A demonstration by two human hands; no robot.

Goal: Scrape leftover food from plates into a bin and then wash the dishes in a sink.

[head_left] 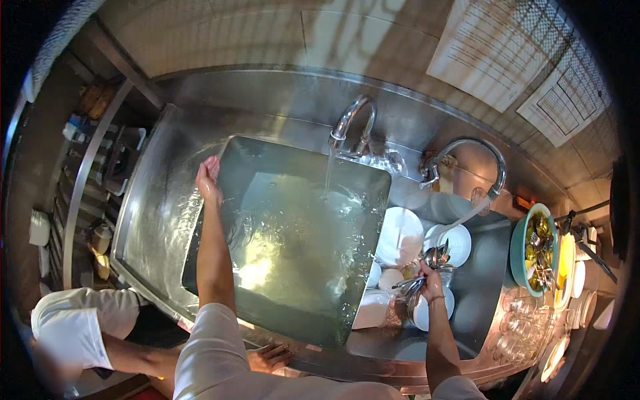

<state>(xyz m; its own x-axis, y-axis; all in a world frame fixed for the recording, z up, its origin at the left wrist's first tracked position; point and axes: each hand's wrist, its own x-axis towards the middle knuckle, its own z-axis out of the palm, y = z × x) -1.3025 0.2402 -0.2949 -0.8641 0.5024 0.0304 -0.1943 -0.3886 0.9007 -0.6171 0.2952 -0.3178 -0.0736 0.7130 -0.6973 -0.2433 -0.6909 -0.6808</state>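
One bunch of cutlery in right hand, grip wrapped round it, over white plates in the right basin. Left hand loosely uncurled beside the left rim of the water-filled left basin; contact unclear. Left tap running into that basin.
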